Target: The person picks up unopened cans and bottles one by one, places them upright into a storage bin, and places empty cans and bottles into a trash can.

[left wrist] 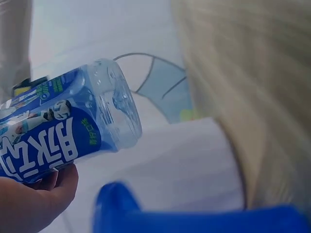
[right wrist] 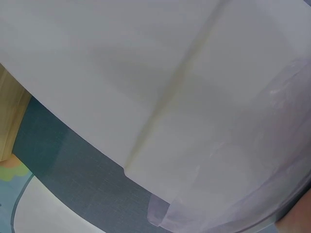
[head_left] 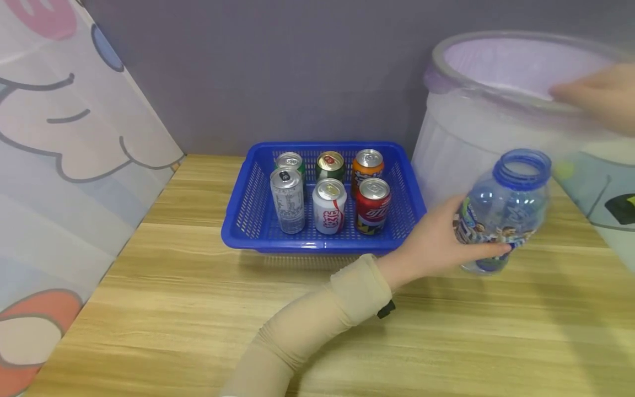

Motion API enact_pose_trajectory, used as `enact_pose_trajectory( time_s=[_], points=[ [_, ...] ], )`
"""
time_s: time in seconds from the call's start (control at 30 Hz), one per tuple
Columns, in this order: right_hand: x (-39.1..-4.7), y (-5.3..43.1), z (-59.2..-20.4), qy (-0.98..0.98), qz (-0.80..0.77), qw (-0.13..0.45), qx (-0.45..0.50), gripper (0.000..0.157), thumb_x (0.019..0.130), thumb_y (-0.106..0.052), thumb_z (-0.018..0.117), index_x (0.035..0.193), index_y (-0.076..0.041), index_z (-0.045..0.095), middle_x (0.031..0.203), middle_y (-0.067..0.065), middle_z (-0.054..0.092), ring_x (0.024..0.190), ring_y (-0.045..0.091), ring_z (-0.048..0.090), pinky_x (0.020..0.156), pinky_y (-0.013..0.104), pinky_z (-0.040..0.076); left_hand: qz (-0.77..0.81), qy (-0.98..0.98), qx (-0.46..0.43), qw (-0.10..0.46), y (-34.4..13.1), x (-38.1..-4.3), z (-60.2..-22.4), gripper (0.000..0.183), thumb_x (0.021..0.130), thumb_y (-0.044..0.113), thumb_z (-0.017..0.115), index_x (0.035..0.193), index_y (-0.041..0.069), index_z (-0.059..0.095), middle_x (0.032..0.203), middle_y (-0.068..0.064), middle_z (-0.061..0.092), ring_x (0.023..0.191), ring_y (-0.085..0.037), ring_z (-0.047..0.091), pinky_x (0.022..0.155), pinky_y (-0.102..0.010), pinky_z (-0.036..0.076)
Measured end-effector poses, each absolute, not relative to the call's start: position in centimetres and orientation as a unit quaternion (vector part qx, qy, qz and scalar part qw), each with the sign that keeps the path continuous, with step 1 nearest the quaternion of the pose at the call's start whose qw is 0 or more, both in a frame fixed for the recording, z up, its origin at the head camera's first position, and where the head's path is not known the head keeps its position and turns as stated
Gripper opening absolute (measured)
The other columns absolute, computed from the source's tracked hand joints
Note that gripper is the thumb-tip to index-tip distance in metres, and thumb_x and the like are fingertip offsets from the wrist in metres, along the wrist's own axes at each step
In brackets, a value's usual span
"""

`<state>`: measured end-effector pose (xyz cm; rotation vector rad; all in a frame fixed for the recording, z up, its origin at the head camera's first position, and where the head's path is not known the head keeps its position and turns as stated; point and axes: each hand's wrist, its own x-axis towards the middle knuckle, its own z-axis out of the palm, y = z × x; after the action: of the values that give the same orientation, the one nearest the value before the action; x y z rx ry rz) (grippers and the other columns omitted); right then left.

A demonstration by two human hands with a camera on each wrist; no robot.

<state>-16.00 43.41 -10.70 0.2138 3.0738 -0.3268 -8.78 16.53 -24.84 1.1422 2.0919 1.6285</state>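
Note:
A clear bottle (head_left: 516,215) with a wide blue open mouth and a blue printed label tilts above the right side of the table. My left hand (head_left: 439,242) grips it round its middle; no cap shows on it in the head view. The left wrist view shows the same bottle (left wrist: 63,116) with the fingers (left wrist: 63,194) under its label. At the right edge, my right hand (head_left: 602,99) is blurred by the rim of a white bin (head_left: 461,127) with a thin purple liner. Whether those fingers hold anything is unclear. In the right wrist view only a bit of that hand (right wrist: 296,218) appears.
A blue plastic basket (head_left: 322,244) stands on the wooden table (head_left: 173,309) left of the bin. Several drink cans (head_left: 329,207) stand upright in it, in two rows. A grey panel (head_left: 258,71) rises behind, and a cartoon-printed cloth (head_left: 59,132) runs along the left.

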Motion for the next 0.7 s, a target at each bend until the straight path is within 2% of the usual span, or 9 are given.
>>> enact_pose_trajectory(
  time_s=[0.17, 0.27, 0.5, 0.7],
  points=[
    [-16.4, 43.4, -10.3, 0.994, -0.098, 0.020, 0.052, 0.068, 0.101, -0.044, 0.033, 0.130, 0.017, 0.035, 0.118, 0.046, 0.042, 0.107, 0.063, 0.034, 0.086, 0.071, 0.024, 0.589, 0.716, 0.356, 0.117, 14.6, -9.4, -22.8, 0.069, 0.078, 0.025, 0.078, 0.136, 0.021, 0.042, 0.125, 0.011, 0.057, 0.109, 0.005, 0.053, 0.088, -0.012, 0.042],
    [-16.4, 43.2, -10.1, 0.995, -0.092, 0.026, 0.043, 0.068, 0.101, -0.044, 0.032, 0.130, 0.017, 0.035, 0.112, 0.046, 0.046, 0.105, 0.063, 0.035, 0.086, 0.071, 0.023, 0.601, 0.709, 0.353, 0.107, 13.3, -10.3, -21.7, 0.068, 0.078, 0.024, 0.078, 0.136, 0.019, 0.042, 0.126, 0.009, 0.056, 0.109, 0.002, 0.054, 0.088, -0.013, 0.043],
    [-16.4, 42.5, -10.3, 0.995, -0.083, 0.022, 0.043, 0.069, 0.101, -0.046, 0.031, 0.132, 0.016, 0.034, 0.125, 0.046, 0.036, 0.108, 0.062, 0.033, 0.088, 0.073, 0.020, 0.651, 0.680, 0.329, 0.078, 10.6, -12.8, -18.9, 0.064, 0.084, 0.021, 0.072, 0.137, 0.019, 0.038, 0.122, 0.009, 0.052, 0.105, 0.000, 0.054, 0.085, -0.017, 0.048],
    [-16.2, 42.6, -10.4, 0.995, -0.088, 0.013, 0.045, 0.071, 0.101, -0.046, 0.031, 0.132, 0.017, 0.033, 0.125, 0.046, 0.035, 0.109, 0.062, 0.032, 0.088, 0.073, 0.020, 0.716, 0.634, 0.289, 0.043, 9.4, -14.7, -16.7, 0.057, 0.087, 0.016, 0.067, 0.137, 0.015, 0.038, 0.122, 0.007, 0.054, 0.106, 0.000, 0.054, 0.089, -0.016, 0.046]
  ],
)
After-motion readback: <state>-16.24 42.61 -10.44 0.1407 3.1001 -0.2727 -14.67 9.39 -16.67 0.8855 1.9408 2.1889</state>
